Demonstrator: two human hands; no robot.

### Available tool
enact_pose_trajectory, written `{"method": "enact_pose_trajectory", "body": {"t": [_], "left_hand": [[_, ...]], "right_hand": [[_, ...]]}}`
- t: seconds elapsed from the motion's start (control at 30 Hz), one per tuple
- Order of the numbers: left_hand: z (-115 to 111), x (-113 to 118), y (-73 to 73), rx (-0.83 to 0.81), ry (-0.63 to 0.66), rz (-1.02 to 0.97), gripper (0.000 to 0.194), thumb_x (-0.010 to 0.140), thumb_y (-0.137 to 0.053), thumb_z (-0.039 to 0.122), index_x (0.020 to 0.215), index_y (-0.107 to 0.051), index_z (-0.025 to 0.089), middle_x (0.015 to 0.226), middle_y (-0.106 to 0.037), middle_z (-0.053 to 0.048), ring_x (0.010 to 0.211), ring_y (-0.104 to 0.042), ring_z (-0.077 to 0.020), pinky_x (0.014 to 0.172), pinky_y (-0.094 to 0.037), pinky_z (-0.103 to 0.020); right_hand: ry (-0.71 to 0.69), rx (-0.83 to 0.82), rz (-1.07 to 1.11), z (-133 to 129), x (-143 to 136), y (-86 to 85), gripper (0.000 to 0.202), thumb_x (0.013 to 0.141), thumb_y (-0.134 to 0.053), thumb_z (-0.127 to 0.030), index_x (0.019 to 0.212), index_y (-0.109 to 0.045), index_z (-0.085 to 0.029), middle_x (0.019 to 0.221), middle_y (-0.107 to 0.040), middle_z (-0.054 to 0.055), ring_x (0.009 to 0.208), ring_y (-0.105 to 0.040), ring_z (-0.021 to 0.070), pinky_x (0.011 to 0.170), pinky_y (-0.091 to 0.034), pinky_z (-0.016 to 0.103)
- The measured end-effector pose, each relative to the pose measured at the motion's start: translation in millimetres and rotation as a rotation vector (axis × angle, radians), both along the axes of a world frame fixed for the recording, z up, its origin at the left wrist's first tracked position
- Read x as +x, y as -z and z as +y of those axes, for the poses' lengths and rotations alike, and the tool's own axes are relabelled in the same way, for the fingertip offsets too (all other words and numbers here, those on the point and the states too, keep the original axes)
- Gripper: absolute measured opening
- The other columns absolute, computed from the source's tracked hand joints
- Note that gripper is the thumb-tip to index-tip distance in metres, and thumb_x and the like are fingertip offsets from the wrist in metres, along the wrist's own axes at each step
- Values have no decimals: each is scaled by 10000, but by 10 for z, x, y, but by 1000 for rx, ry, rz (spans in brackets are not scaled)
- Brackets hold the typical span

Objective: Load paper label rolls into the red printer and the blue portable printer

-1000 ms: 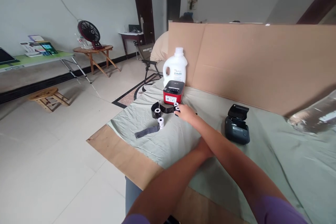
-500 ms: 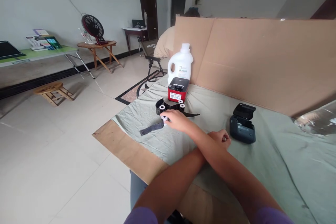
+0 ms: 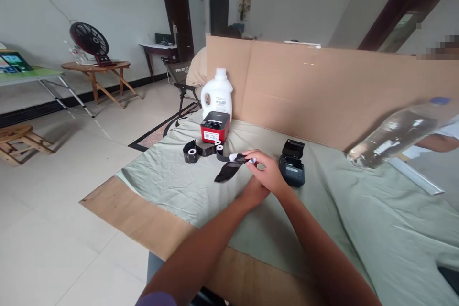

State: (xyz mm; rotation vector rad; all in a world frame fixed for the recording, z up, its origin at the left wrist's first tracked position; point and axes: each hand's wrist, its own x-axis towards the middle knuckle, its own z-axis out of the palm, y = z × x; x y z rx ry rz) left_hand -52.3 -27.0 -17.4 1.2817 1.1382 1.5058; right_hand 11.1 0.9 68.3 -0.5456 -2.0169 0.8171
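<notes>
My right hand [image 3: 267,168] is closed on a small white-cored roll of black ribbon [image 3: 233,165], holding it above the cloth with a loose black tail hanging to the left. My left hand [image 3: 254,193] is just below and behind the right one, its fingers hidden. A dark label printer [image 3: 292,169] with its lid raised stands right of my hands. To the left, further black ribbon rolls [image 3: 191,154] with white cores stand on the cloth, in front of a red and black printer [image 3: 215,128].
A white detergent jug [image 3: 218,93] stands behind the red printer, against an upright cardboard panel [image 3: 294,88]. At the right, a large clear bottle [image 3: 398,129] lies tilted near another person's arm [image 3: 439,141]. Green cloth [image 3: 161,181] covers most of the wooden board [image 3: 143,210].
My right hand has lifted a ribbon roll from the group and brought it back toward my left hand. My arms have uncrossed. The view has turned right, bringing the bottle and another person's arm in.
</notes>
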Motion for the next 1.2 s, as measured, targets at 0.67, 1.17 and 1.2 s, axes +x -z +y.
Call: {"method": "enact_pose_trajectory", "body": {"t": [0.67, 1.17, 1.2], "left_hand": [[-23, -289, -108, 1, 180, -249, 588, 555, -929, 493, 962, -670, 156, 852, -678, -21, 786, -600, -160, 776, -445, -287], [-193, -372, -429, -146, 374, -191, 708, 574, -908, 259, 1232, -650, 209, 1130, -709, -72, 1130, -602, -278, 1025, -426, -441], [-198, -366, -451, -134, 394, -163, 699, 581, -907, 253, 1229, -647, 212, 1157, -701, -77, 1141, -601, -283, 1031, -427, -453]], "right_hand": [[-238, -696, -61, 201, 802, -309, 432, 899, -669, -387, 1307, -569, -289, 901, -629, -15, 542, -464, 63, 548, -373, 241], [-207, -960, -105, 231, 813, -271, 456, 855, -700, -331, 1288, -589, -247, 800, -658, 5, 592, -594, 127, 556, -440, 256], [-204, -975, -102, 247, 813, -253, 437, 864, -688, -346, 1280, -595, -246, 817, -663, 9, 579, -589, 121, 540, -434, 251]]}}
